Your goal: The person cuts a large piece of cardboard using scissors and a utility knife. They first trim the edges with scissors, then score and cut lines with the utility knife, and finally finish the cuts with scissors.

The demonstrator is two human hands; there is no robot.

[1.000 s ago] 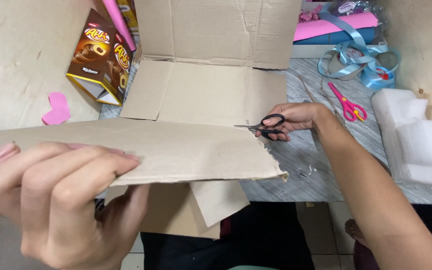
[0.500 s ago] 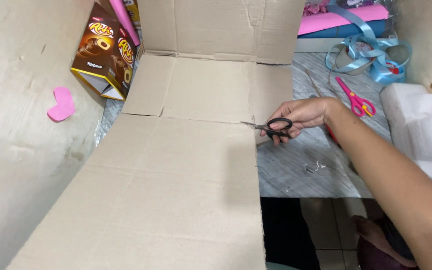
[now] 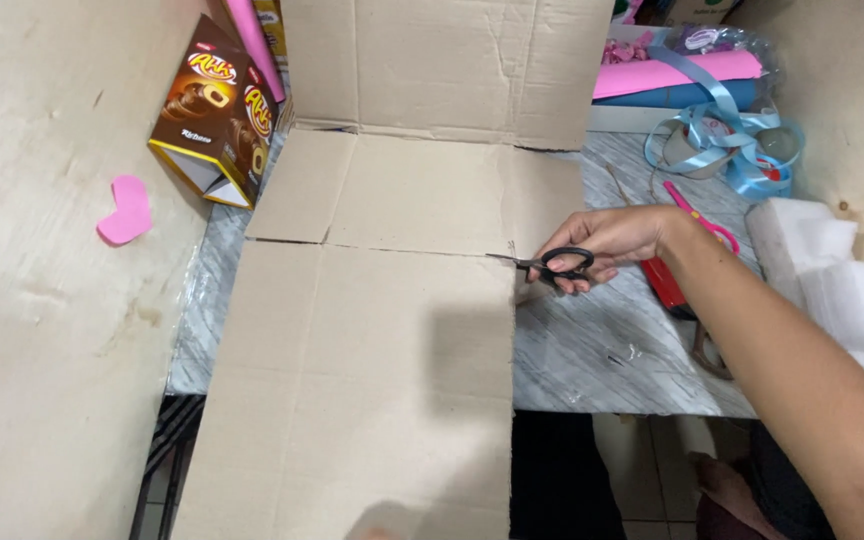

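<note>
right hand (image 3: pixel 617 240) is gripping black-handled scissors (image 3: pixel 552 264), fingers (image 3: pixel 577 283) curling through the loops | blades are pointing left, tips meeting the right edge of the flattened cardboard box (image 3: pixel 382 330) at its fold line | cardboard is lying on the grey table (image 3: pixel 612 350) | left hand is lying out of view

Bare tabletop (image 3: pixel 592 350) free below right hand (image 3: pixel 607 240); snack box (image 3: pixel 214 110), ribbon (image 3: pixel 732 140) crowd far edge.

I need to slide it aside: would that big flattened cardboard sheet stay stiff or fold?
The cardboard sheet would probably hinge at its visible creases, and its near end overhangs the table, so it may sag. It looks light and likely slides easily.
</note>
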